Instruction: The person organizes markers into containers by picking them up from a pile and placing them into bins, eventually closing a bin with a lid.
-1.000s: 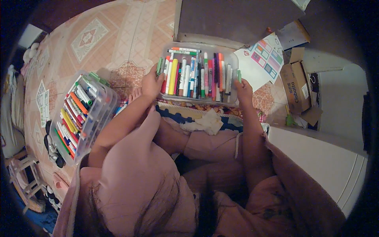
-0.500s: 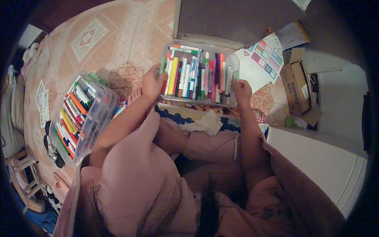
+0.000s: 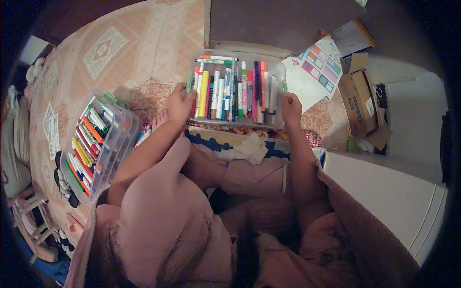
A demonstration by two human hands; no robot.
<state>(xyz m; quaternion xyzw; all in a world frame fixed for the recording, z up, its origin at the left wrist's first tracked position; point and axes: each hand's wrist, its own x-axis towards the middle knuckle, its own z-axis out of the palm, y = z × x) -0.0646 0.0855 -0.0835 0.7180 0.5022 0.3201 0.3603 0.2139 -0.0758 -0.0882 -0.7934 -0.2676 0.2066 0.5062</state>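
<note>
Both hands are on the clear plastic marker case [image 3: 261,56], well apart from each other. Left hand [image 3: 179,104] is clamped on the case's left end by a green latch [image 3: 188,81], right hand [image 3: 291,108] is pinching the right end by the other one. Case sits out in front of the knees, with a row of upright markers [image 3: 203,91] and a couple lying crosswise along its far edge. Left of the case: stacked clear boxes [image 3: 116,156], also marker-filled. Right of it: printed sheets [image 3: 314,72], then a cardboard box [image 3: 355,103].
</note>
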